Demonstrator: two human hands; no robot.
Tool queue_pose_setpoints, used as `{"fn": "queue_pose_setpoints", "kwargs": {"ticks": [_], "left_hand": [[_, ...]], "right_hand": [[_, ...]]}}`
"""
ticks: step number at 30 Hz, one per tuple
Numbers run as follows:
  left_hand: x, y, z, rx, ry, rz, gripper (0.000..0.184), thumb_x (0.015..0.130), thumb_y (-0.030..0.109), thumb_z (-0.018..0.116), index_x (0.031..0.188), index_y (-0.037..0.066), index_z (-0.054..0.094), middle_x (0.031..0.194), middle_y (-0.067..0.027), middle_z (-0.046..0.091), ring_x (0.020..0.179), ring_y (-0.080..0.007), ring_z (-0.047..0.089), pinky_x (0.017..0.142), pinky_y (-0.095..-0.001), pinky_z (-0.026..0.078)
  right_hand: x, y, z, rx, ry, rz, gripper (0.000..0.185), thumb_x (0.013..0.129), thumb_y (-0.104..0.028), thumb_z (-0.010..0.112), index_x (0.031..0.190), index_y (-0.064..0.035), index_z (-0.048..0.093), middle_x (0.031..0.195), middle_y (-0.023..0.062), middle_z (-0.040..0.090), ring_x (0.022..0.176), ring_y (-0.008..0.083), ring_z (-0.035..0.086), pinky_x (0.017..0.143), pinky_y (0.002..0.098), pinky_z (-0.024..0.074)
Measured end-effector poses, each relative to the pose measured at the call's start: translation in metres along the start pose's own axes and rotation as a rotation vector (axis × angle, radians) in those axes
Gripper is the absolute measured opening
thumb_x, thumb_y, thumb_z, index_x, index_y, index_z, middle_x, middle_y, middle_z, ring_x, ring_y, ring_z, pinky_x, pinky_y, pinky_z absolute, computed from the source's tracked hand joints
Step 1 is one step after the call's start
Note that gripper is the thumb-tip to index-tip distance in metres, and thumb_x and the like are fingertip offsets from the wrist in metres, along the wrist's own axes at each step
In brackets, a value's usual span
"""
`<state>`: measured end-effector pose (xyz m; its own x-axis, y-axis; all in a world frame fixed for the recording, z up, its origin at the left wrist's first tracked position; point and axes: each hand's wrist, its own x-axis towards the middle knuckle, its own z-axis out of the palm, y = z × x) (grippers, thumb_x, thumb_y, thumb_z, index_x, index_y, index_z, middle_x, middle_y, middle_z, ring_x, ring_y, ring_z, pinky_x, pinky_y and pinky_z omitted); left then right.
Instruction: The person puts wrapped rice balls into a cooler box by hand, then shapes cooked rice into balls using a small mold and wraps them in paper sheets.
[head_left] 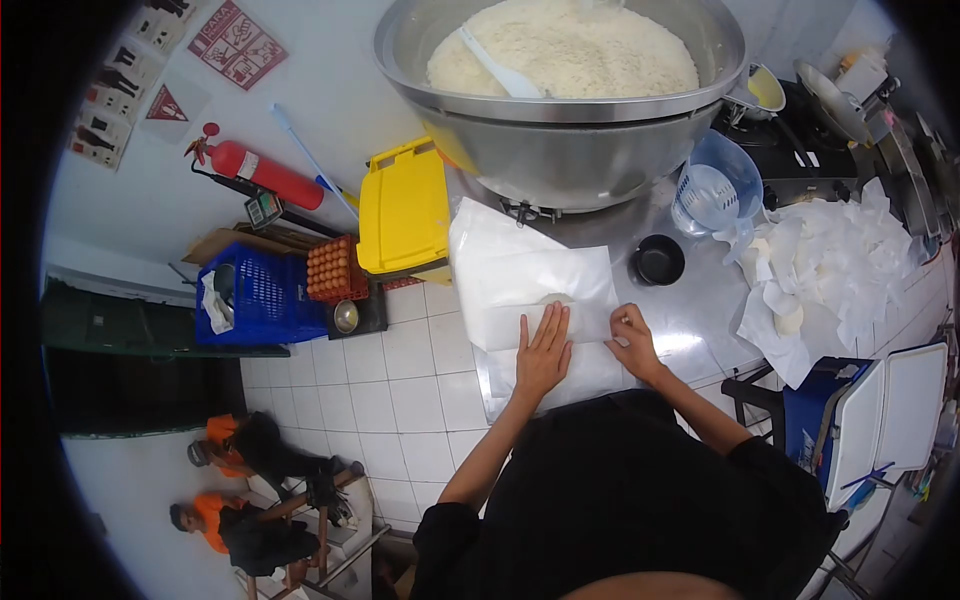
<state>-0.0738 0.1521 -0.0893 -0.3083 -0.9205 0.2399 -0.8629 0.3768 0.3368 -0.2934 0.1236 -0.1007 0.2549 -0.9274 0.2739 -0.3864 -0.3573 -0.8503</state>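
Note:
My left hand (pixel 545 350) lies flat with its fingers stretched out on a folded white paper sheet (pixel 515 318). Just past its fingertips, a small pale rounded lump (pixel 555 297) shows at the fold; most of it is hidden. At the right end of the fold, my right hand (pixel 632 342) has its fingers curled and pinched on the paper's edge. More white sheets (pixel 495 240) are spread underneath on the steel table (pixel 705 315). A small black bowl (pixel 658 260) stands to the right, beyond my right hand.
A large steel bowl (pixel 560 150) of white rice-like food, with a pale paddle (pixel 498 62), stands behind. Right are a clear plastic jug (pixel 715 185), a heap of paper-wrapped pieces (pixel 830 260) and a stove (pixel 810 165). Left stands a yellow bin (pixel 405 215). Two people in orange are lower left.

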Motion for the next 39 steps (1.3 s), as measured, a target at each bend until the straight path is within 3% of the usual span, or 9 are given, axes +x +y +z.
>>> {"fn": "queue_pose_setpoints", "kwargs": {"ticks": [6, 9, 12, 21, 24, 29, 33, 37, 39], "left_hand": [[-0.004, 0.006, 0.001, 0.016, 0.017, -0.029, 0.062, 0.094, 0.023, 0.057, 0.150, 0.004, 0.040, 0.156, -0.0112, 0.040, 0.147, -0.0208, 0.034, 0.120, -0.0558, 0.016], [-0.006, 0.010, 0.002, -0.028, 0.040, -0.021, 0.060, 0.093, 0.020, 0.058, 0.149, 0.003, 0.042, 0.155, -0.0119, 0.042, 0.145, -0.0212, 0.037, 0.120, -0.0571, 0.015], [-0.005, 0.008, -0.001, 0.002, 0.066, -0.010, 0.060, 0.093, 0.020, 0.059, 0.148, 0.003, 0.043, 0.153, -0.0117, 0.045, 0.144, -0.0205, 0.039, 0.120, -0.0578, 0.015], [-0.004, 0.004, -0.010, 0.020, 0.052, 0.032, 0.056, 0.094, 0.026, 0.058, 0.146, 0.006, 0.047, 0.151, -0.0095, 0.048, 0.140, -0.0201, 0.044, 0.120, -0.0590, 0.015], [0.000, -0.003, -0.015, -0.030, 0.016, 0.043, 0.054, 0.095, 0.026, 0.058, 0.144, 0.008, 0.049, 0.150, -0.0089, 0.049, 0.138, -0.0208, 0.047, 0.120, -0.0587, 0.016], [0.039, -0.044, -0.037, -0.147, -0.084, -0.112, 0.053, 0.093, 0.023, 0.061, 0.144, 0.013, 0.050, 0.149, -0.0085, 0.051, 0.131, -0.0242, 0.054, 0.119, -0.0570, 0.020], [0.095, -0.068, -0.032, 0.108, 0.225, 0.028, 0.039, 0.087, 0.026, 0.070, 0.125, 0.019, 0.065, 0.122, -0.0060, 0.067, 0.117, -0.0238, 0.062, 0.118, -0.0526, 0.024], [0.129, -0.080, -0.038, 0.007, -0.146, -0.016, 0.022, 0.080, 0.033, 0.077, 0.094, 0.017, 0.073, 0.089, -0.0012, 0.072, 0.097, -0.0213, 0.066, 0.114, -0.0500, 0.031], [0.128, -0.076, -0.044, -0.123, -0.074, 0.039, 0.017, 0.078, 0.030, 0.077, 0.080, 0.014, 0.071, 0.078, 0.0005, 0.068, 0.084, -0.0216, 0.066, 0.097, -0.0425, 0.043]], "right_hand": [[0.034, 0.020, 0.012, 0.755, 0.141, 0.696, 0.048, 0.078, 0.002, 0.071, 0.121, -0.0114, 0.053, 0.122, 0.0085, 0.047, 0.111, 0.0229, 0.057, 0.083, 0.0323, 0.0534], [0.056, 0.022, 0.035, -0.023, 0.280, 0.394, 0.046, 0.079, -0.002, 0.071, 0.120, -0.0097, 0.052, 0.121, 0.0146, 0.046, 0.101, 0.0238, 0.054, 0.077, 0.0323, 0.0522], [0.060, 0.013, 0.036, -0.100, 0.254, 0.336, 0.059, 0.072, 0.001, 0.075, 0.124, -0.0104, 0.050, 0.115, 0.0164, 0.048, 0.099, 0.0246, 0.052, 0.079, 0.0329, 0.0533], [0.085, 0.014, 0.008, 0.449, -0.042, 0.711, 0.086, 0.070, 0.002, 0.081, 0.140, -0.0090, 0.032, 0.120, 0.0181, 0.059, 0.098, 0.0207, 0.061, 0.081, 0.0310, 0.0554], [0.108, 0.020, 0.014, 0.541, -0.046, 0.652, 0.087, 0.070, -0.001, 0.084, 0.141, -0.0099, 0.034, 0.118, 0.0152, 0.061, 0.106, 0.0233, 0.063, 0.084, 0.0326, 0.0548], [0.125, 0.037, 0.002, 0.448, -0.332, 0.491, 0.076, 0.076, 0.000, 0.081, 0.138, -0.0087, 0.038, 0.114, 0.0132, 0.067, 0.097, 0.0202, 0.068, 0.084, 0.0330, 0.0561], [0.116, 0.052, -0.003, 0.684, -0.400, 0.425, 0.070, 0.077, 0.003, 0.078, 0.137, -0.0089, 0.043, 0.110, 0.0106, 0.069, 0.096, 0.0191, 0.069, 0.085, 0.0329, 0.0558], [0.101, 0.041, -0.004, 0.264, -0.197, 0.206, 0.070, 0.075, 0.005, 0.077, 0.136, -0.0080, 0.045, 0.111, 0.0146, 0.067, 0.099, 0.0200, 0.068, 0.084, 0.0334, 0.0550], [0.092, 0.046, -0.002, -0.147, -0.165, 0.160, 0.070, 0.074, 0.006, 0.076, 0.135, -0.0076, 0.046, 0.112, 0.0169, 0.065, 0.101, 0.0222, 0.067, 0.085, 0.0348, 0.0540]]}}
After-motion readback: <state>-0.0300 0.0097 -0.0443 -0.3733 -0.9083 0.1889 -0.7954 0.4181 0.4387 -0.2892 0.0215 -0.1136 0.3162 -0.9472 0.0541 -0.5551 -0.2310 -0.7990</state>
